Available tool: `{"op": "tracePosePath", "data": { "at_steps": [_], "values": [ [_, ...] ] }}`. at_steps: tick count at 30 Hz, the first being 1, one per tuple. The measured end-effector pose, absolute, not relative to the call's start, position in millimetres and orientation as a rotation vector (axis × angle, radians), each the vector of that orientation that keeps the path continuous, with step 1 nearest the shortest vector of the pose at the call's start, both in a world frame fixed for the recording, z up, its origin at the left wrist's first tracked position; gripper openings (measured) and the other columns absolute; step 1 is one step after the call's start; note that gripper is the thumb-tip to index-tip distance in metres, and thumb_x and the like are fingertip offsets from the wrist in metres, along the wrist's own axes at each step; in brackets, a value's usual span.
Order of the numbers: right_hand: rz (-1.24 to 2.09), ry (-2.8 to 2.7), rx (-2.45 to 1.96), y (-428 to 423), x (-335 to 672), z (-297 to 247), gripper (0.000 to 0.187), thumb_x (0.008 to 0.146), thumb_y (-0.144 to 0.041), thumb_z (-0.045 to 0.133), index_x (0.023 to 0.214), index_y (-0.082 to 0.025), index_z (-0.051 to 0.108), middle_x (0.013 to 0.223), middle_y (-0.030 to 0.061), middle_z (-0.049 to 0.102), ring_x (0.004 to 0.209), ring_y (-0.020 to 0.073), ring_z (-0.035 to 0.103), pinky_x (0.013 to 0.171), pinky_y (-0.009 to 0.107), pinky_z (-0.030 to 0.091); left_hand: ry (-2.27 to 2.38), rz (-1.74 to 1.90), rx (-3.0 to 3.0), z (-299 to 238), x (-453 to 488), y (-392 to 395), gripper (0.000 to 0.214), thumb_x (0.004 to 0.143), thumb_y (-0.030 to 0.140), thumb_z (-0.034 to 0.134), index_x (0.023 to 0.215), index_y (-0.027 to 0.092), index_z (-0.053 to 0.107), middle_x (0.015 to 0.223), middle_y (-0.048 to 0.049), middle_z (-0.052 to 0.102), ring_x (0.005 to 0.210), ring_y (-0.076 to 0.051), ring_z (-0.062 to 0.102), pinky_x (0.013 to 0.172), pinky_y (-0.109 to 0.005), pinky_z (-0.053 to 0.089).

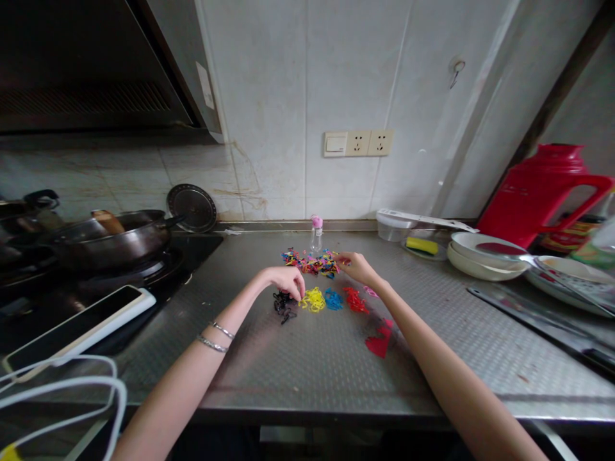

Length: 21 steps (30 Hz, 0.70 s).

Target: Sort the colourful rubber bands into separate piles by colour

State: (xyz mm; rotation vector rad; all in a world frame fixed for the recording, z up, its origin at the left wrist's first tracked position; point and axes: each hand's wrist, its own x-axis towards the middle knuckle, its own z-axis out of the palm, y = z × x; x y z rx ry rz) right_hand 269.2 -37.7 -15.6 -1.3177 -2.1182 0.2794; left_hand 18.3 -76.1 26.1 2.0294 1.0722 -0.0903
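My left hand (289, 282) is closed, its fingertips pointing down between a pile of black rubber bands (283, 307) and a pile of yellow rubber bands (313, 299). What it pinches, if anything, is too small to see. At the right edge of a mixed heap of coloured rubber bands (314, 263), my right hand (356, 267) has its fingertips drawn together; what lies between them cannot be made out. Blue bands (333, 299), red bands (354, 299) and a few pink bands (370, 291) form small piles in a row. Behind the heap stands a clear bottle with a pink cap (316, 234).
A red torn-looking piece (379, 340) lies beside my right forearm. Bowls (486, 259), a knife (538, 326) and a red thermos (535, 192) stand or lie at the right. At the left are a pan (115, 240) on the stove and a white-edged device (81, 330) with cables.
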Motion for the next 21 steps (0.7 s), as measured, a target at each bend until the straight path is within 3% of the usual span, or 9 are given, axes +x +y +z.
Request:
{"op": "tracePosePath", "data": {
  "at_steps": [10,21],
  "values": [
    [0.294,-2.149,-1.335,-34.5,273.5,-16.8,0.026,0.073,-0.024,0.051,0.093,-0.019,0.067,0.085,0.0043,0.069,0.075,0.0154,0.061,0.072,0.022,0.044,1.106,-0.122,2.114,17.9,17.6,-72.0,0.015,0.053,0.019,0.064,0.067,0.015,0.068,0.049,0.0023,0.056,0.046,-0.008,0.043,0.044,-0.018,0.028],
    [0.21,-2.255,-1.543,-38.0,284.0,-17.7,0.023,0.07,-0.028,0.053,0.088,-0.025,0.067,0.081,0.0009,0.067,0.075,0.0138,0.06,0.064,0.018,0.04,1.167,-0.207,2.046,26.5,7.7,-71.5,0.018,0.05,0.025,0.067,0.066,0.016,0.068,0.052,0.0021,0.058,0.045,-0.006,0.041,0.043,-0.017,0.028]
  ]
}}
